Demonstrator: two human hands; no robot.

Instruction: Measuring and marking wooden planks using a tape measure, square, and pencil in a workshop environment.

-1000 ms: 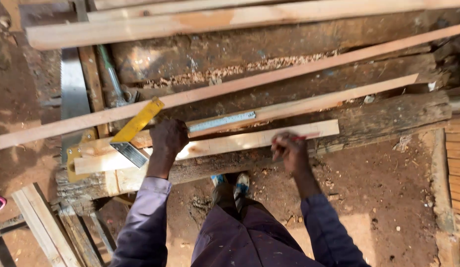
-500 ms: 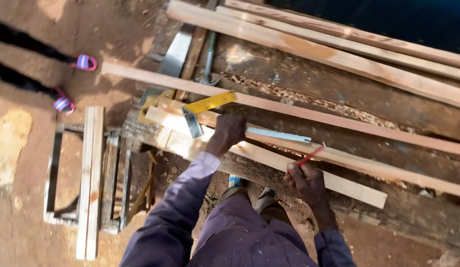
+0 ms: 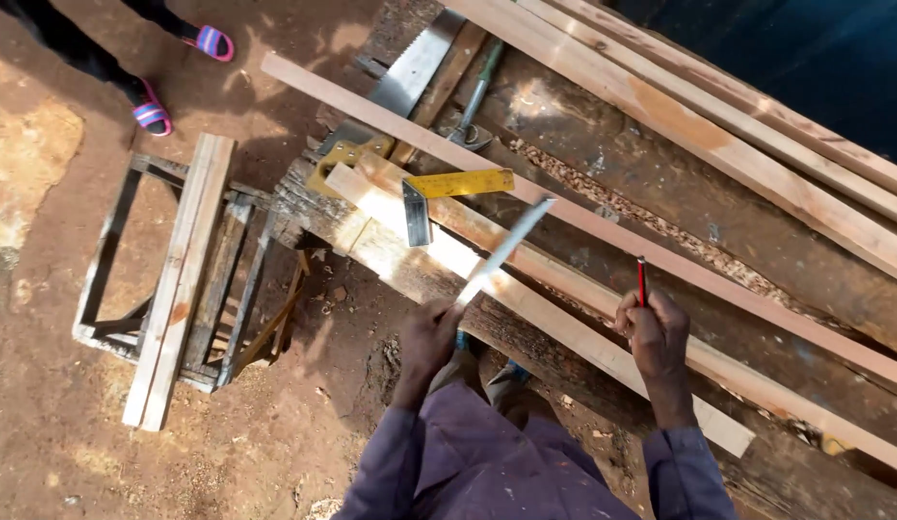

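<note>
Gripping a thin steel ruler (image 3: 501,252) by its near end, the left hand (image 3: 431,334) held it angled up over the pale plank (image 3: 526,306) on the desk (image 3: 603,376). Looked light, stiff, probably slick; best pinched flat. Right hand (image 3: 654,332) closed around a red pencil (image 3: 641,281).
</note>
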